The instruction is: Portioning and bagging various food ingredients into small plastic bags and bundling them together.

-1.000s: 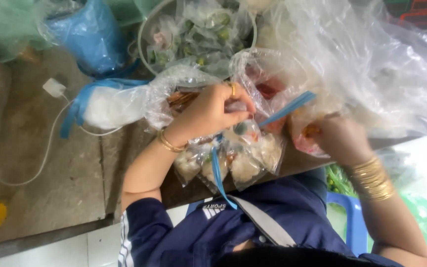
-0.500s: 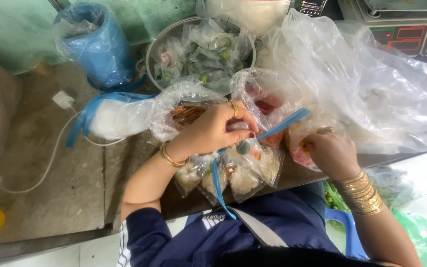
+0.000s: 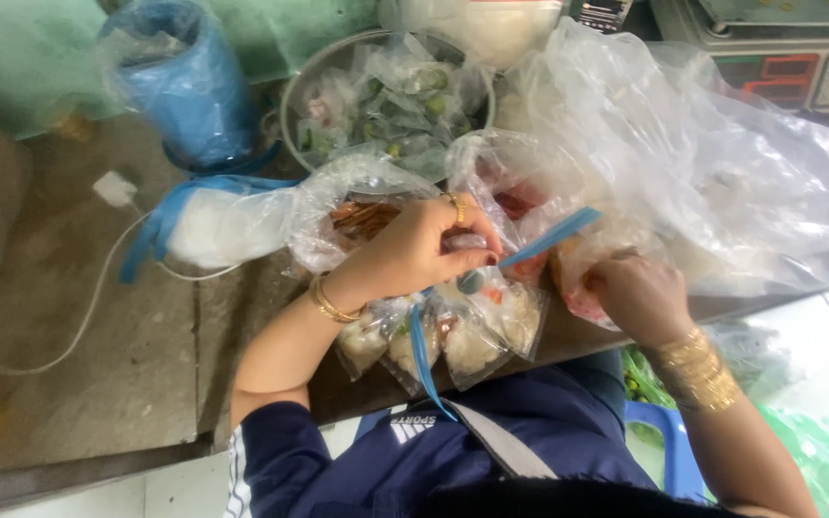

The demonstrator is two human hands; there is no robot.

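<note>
While the left hand [image 3: 414, 254] pinches the gathered necks of a cluster of small clear food bags [image 3: 453, 331] at the worktop [image 3: 98, 384] edge, the right hand [image 3: 640, 297] is closed on a blue plastic tie strip [image 3: 549, 237] pulled taut between them. Bags look light, soft, slippery; likely to sag or slide. Best held at the bunched necks, not the bulging bodies. Metal bowl [image 3: 290, 105] of packets behind.

Market food stall: weighing scale [image 3: 779, 67], metal basin [image 3: 386, 96] of bagged produce, worn concrete counter [image 3: 79, 384].
</note>
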